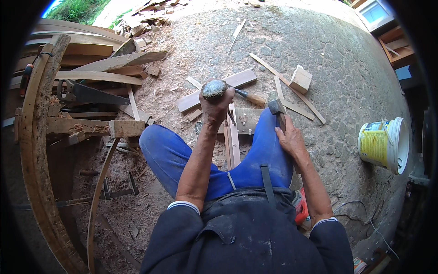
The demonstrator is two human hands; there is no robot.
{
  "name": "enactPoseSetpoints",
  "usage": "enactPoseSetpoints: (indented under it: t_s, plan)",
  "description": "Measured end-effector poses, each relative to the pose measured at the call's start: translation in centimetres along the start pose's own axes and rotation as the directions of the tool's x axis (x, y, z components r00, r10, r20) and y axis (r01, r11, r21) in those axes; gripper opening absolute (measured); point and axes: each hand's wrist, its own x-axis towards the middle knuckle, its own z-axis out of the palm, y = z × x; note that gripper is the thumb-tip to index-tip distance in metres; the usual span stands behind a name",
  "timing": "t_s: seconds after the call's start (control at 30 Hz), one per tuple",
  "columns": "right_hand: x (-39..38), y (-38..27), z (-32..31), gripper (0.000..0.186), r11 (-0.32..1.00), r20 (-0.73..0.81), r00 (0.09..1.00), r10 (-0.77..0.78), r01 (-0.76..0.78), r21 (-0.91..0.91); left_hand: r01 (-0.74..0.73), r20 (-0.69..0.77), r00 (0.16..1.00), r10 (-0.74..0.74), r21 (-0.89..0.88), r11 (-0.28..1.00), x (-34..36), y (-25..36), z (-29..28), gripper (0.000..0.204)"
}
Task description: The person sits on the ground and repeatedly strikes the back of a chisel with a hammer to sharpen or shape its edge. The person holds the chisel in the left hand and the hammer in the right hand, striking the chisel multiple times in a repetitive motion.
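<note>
- L hand is gripping grey round-topped tool in closed fist, nr wood strip btwn legs
- R hand is clasping hammer by handle, over R thigh
- wood-handled tool is showing just beside L hand

Has stacked boards far left, with a handsaw among them, and a timber end just beside the left knee. Has a wood strip between the thighs and a hammer in the right hand, over the right knee. Beyond, shows a plank on the ground, with a wood block to its right. Farther right, shows a bucket.
</note>
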Motion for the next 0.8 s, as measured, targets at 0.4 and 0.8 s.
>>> enactPoseSetpoints:
  t_s: [0.4, 0.8]
  plan:
    - [0.2, 0.6, 0.2, 0.064, 1.000, 0.006, 1.000, 0.012, -0.012, 0.016, -0.016, -0.023, 1.000, 0.014, -0.078, 0.997, 0.0, -0.3, -0.7, 0.009]
    - [-1.6, -6.2, -5.9, 0.070, 0.889, 0.144, 0.984, -0.107, 0.029, 0.457, -0.308, 0.248, 0.943, 0.224, 0.384, 0.870, -1.3, 1.0, 2.9, 0.013]
